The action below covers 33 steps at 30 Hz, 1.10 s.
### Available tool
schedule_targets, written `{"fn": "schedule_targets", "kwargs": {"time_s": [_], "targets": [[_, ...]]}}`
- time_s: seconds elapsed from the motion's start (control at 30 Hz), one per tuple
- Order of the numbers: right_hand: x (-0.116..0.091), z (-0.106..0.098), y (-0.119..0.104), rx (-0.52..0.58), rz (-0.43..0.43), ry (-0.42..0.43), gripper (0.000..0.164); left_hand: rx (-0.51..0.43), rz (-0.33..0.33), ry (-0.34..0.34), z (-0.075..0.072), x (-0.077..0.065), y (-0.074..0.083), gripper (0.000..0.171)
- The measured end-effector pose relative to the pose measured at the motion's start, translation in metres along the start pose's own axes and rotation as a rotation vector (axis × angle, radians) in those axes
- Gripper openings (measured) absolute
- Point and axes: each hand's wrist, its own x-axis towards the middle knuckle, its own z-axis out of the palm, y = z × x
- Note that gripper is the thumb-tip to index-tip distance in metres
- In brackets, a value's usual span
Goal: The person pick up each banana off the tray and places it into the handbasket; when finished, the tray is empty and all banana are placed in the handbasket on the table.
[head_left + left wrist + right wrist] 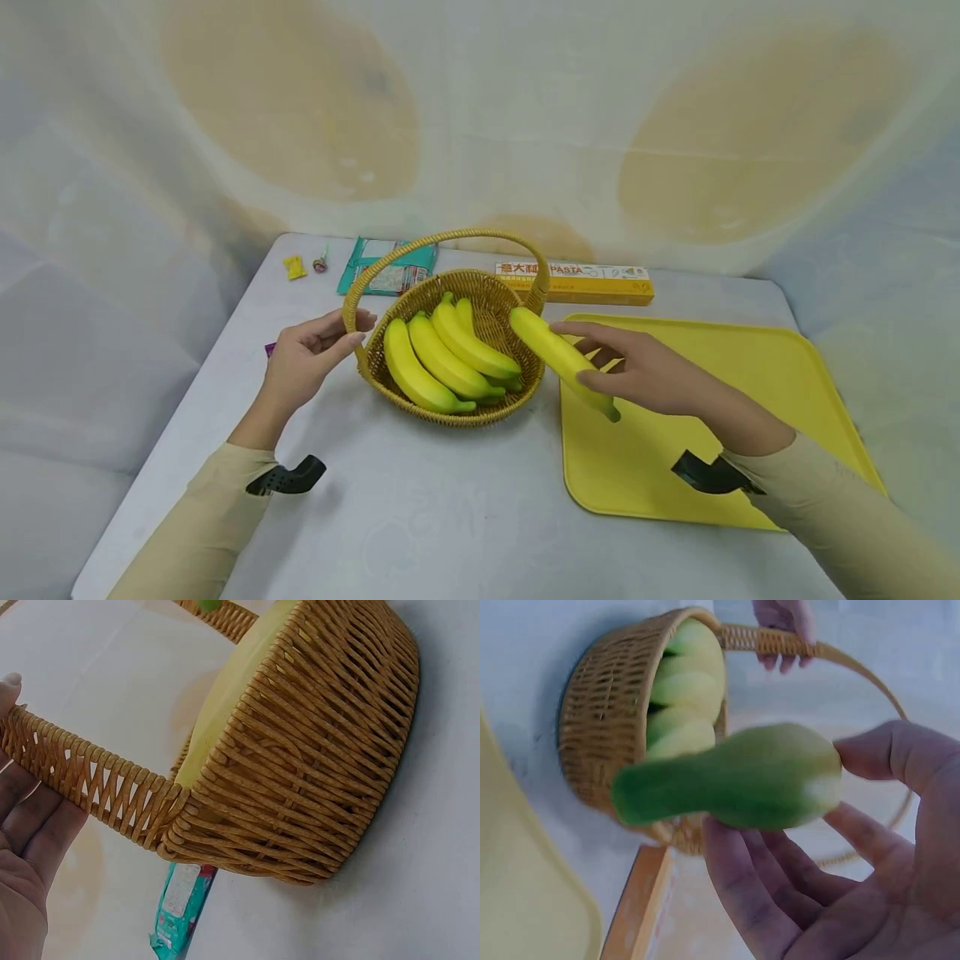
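Observation:
My left hand (pixel 300 360) holds one side of the tall arched handle of a wicker basket (pixel 315 757), thumb on one face and fingers on the other. Several yellow bananas (pixel 420 379) with green ends lie side by side inside the basket, towards its left. My right hand (pixel 645 367) pinches one more banana (pixel 557 350) between thumb and fingers. That banana is tilted at the basket's right rim, its far end by the rim and its green stem towards me. Seen from the right wrist, the held banana (pixel 742 780) partly covers the basket.
A yellow tray (pixel 660 483) lies to the right, under my right hand. Behind the basket are a teal packet (pixel 367 258) and a yellow pasta box (pixel 600 287). A yellow wrapped candy (pixel 294 267) and a small lollipop (pixel 320 264) sit at the back left.

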Motion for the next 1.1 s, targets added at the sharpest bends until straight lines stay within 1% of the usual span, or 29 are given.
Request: {"fn": "schedule_targets", "kwargs": {"time_s": [0.17, 0.27, 0.37, 0.47, 0.6, 0.77, 0.9, 1.1], "targets": [[0.034, 0.013, -0.013, -0.032, -0.004, 0.012, 0.060, -0.005, 0.007, -0.001, 0.000, 0.000, -0.001, 0.031], [0.057, 0.019, -0.022, -0.055, -0.021, 0.018, 0.061, -0.021, 0.010, -0.001, -0.001, 0.000, -0.002, 0.031], [0.078, 0.023, -0.028, -0.103, -0.028, 0.023, 0.061, -0.028, 0.010, -0.003, -0.001, 0.000, -0.002, 0.031], [0.096, 0.029, -0.029, -0.145, 0.001, 0.019, 0.062, -0.012, 0.005, -0.002, -0.001, 0.000, -0.001, 0.031], [0.113, 0.039, -0.019, -0.169, 0.040, -0.013, 0.063, 0.000, 0.006, -0.009, -0.001, 0.000, 0.000, 0.031], [0.122, 0.049, -0.006, -0.174, 0.079, -0.057, 0.062, -0.008, 0.012, -0.014, 0.002, 0.001, 0.000, 0.031], [0.123, 0.053, -0.002, -0.174, 0.113, -0.063, 0.060, 0.003, 0.010, -0.016, 0.004, 0.000, 0.002, 0.032], [0.124, 0.057, 0.004, -0.232, 0.123, -0.065, 0.062, 0.006, -0.002, -0.015, 0.004, 0.000, 0.003, 0.032]]}}
